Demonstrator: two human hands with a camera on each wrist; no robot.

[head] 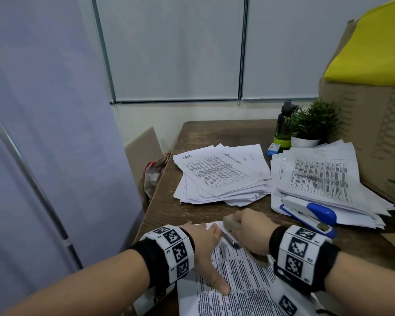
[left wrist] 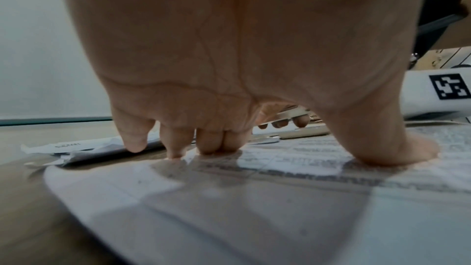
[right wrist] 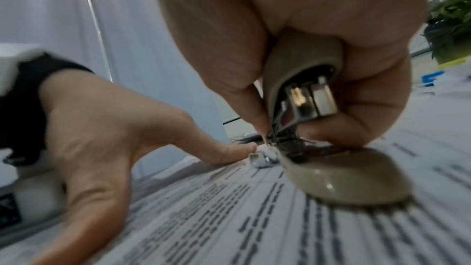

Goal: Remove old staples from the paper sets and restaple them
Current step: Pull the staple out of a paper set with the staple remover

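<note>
A printed paper set (head: 237, 283) lies on the near end of the wooden table (head: 214, 133). My left hand (head: 205, 245) presses it flat, fingertips at its top left corner and thumb spread back on the text. In the left wrist view the fingertips (left wrist: 211, 148) stand on the paper set's (left wrist: 254, 209) edge. My right hand (head: 253, 229) grips a beige stapler (head: 230, 223) just right of the left fingers. In the right wrist view the stapler's base (right wrist: 344, 180) rests on the sheet (right wrist: 229, 219), and its metal tip sits beside the left hand's (right wrist: 102, 128) index finger.
A blue and white stapler (head: 310, 213) lies on the right paper pile (head: 322, 176). Another pile (head: 221, 176) sits mid-table. Behind are a small blue box (head: 273, 149), a dark bottle (head: 283, 124), a potted plant (head: 310, 124) and a large cardboard box (head: 374, 124).
</note>
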